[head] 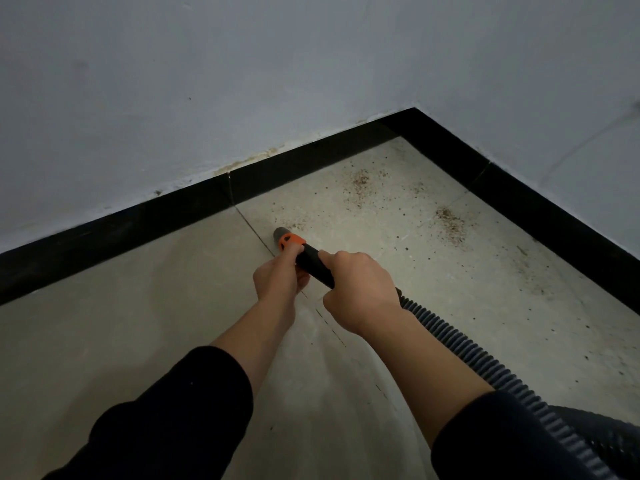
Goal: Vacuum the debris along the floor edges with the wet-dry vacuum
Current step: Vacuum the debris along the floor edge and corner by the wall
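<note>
Corner of a room, dim light. Pale tile floor [138, 323], black baseboard [311, 168] along both walls.

- Your left hand [277, 275] is forward, its fingers curled round the tube just behind the orange collar [292, 241]. Your right hand [360, 292] is wrapped fully round the black grip [313, 265] further back, where the ribbed hose [467, 344] joins. Both hands grip firmly, with no loose fingers.
- The nozzle [280, 233] sits low beside a grout line [254, 232], its mouth aimed toward the corner. Whether it touches the tile cannot be told.
- Debris: a thin scatter lies just beside the nozzle mouth. One brown crumb patch [360, 183] lies near the back baseboard and a second patch [450, 223] near the right-hand one. Dark specks trail along the right edge.

Judgement: the sweep looks early, as most of the grit lies ahead of the nozzle.

Doing it well:
- Steer with the front hand and push with the rear one.
- Hold the mouth close to the tile and nearly flat. A tilted mouth loses suction and flicks crumbs away.
- Take the near scatter first, then work along the back baseboard into the corner, then down the right edge.
- Go slowly over the dense patches. Run the rim tight into the floor-to-baseboard joint, where grit lodges.
- Mind the hose behind your right arm: leave it slack so it does not drag through uncleaned specks.
</note>
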Tool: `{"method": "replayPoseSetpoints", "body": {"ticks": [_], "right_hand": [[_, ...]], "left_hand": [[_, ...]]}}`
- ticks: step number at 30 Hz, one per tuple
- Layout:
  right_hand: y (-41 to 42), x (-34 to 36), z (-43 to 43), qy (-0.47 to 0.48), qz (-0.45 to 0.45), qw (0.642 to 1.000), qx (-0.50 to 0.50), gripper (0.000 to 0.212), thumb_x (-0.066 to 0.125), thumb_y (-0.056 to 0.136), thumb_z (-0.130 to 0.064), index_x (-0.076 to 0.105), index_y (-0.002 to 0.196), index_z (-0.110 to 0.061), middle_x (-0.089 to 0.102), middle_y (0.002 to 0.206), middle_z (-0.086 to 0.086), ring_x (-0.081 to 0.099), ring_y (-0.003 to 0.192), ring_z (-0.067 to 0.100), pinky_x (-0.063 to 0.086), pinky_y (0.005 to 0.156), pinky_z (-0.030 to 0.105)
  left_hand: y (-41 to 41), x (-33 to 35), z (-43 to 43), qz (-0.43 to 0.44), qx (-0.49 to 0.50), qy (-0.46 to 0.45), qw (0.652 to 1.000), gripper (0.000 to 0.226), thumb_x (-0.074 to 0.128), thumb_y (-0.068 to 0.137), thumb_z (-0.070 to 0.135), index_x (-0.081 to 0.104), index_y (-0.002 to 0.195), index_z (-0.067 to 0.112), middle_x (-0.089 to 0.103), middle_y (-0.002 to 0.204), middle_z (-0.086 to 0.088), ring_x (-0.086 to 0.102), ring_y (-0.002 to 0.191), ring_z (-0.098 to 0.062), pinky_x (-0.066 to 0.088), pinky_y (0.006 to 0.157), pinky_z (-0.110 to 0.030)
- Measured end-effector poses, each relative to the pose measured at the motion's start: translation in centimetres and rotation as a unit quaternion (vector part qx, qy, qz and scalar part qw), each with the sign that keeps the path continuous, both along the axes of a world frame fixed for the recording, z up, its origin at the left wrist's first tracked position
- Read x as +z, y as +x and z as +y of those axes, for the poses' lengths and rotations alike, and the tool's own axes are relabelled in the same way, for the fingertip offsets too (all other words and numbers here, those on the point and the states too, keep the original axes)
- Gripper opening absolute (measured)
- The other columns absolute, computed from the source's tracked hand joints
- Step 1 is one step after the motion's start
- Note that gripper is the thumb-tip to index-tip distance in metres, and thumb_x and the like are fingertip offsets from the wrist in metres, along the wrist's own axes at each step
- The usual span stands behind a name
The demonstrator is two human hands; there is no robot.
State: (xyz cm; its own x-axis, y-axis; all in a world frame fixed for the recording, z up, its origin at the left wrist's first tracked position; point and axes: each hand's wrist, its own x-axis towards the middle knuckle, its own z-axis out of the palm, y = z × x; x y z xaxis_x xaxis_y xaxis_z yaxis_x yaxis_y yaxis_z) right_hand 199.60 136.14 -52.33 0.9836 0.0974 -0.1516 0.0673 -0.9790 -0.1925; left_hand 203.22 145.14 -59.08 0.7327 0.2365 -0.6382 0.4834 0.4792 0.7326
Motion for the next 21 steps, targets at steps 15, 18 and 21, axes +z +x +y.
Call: {"method": "replayPoseSetpoints", "body": {"ticks": [15, 18, 21], "right_hand": [[0.5, -0.3, -1.4, -0.017, -0.016, 0.999, -0.041, 0.039, 0.049, 0.082, -0.005, 0.050, 0.118, -0.019, 0.047, 0.083, 0.001, 0.041, 0.081, 0.022, 0.033, 0.066, 0.031], [0.6, -0.3, -1.8, -0.021, -0.020, 0.998, -0.049, 0.037, 0.048, 0.082, -0.005, 0.050, 0.117, -0.019, 0.048, 0.083, 0.001, 0.042, 0.081, 0.022, 0.034, 0.067, 0.031], [0.7, -0.3, -2.1, -0.025, -0.019, 0.998, -0.055, 0.037, 0.049, 0.083, -0.005, 0.049, 0.118, -0.019, 0.048, 0.084, 0.002, 0.041, 0.082, 0.022, 0.034, 0.067, 0.031]], "left_hand": [[0.9, -0.1, -2.1, -0.027, -0.030, -0.045, 0.998, 0.011, 0.069, 0.089, 0.013, 0.066, 0.079, 0.015, 0.070, 0.083, -0.009, 0.070, 0.085, -0.019, 0.057, 0.078, -0.026], [1.1, -0.2, -2.7, -0.026, -0.037, -0.054, 0.998, 0.011, 0.069, 0.089, 0.013, 0.066, 0.079, 0.015, 0.070, 0.084, -0.010, 0.070, 0.085, -0.018, 0.057, 0.082, -0.028], [1.3, -0.4, -3.2, -0.031, -0.045, -0.059, 0.997, 0.012, 0.068, 0.090, 0.013, 0.065, 0.079, 0.016, 0.070, 0.083, -0.009, 0.069, 0.084, -0.017, 0.057, 0.080, -0.027]]}}
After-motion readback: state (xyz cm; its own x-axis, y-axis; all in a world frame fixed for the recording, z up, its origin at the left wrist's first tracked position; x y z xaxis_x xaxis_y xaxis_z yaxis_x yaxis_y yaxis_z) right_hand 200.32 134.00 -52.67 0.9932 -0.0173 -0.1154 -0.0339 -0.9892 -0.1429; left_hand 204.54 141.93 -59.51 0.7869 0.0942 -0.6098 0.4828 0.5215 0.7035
